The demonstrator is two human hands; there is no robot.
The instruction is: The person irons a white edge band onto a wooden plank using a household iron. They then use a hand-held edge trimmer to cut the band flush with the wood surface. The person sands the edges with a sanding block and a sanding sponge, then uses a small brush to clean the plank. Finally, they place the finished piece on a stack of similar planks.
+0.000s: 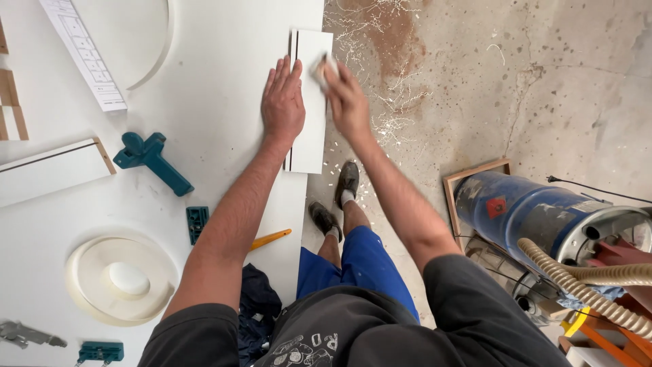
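From the head camera, one narrow white rectangular panel [309,115] with two dark grooves lay at the white tabletop's [217,88] right edge. The left hand [283,102] pressed flat on it, fingers together. The right hand [345,98], blurred, pinched a small pale pad [319,68] against the panel's top. One teal clamp [153,162] lay nearby; one blue drum [523,211] stood on the floor

Both arms outstretched — left hand [283,102] flat, fingers together — right hand [346,98] curled, blurred.
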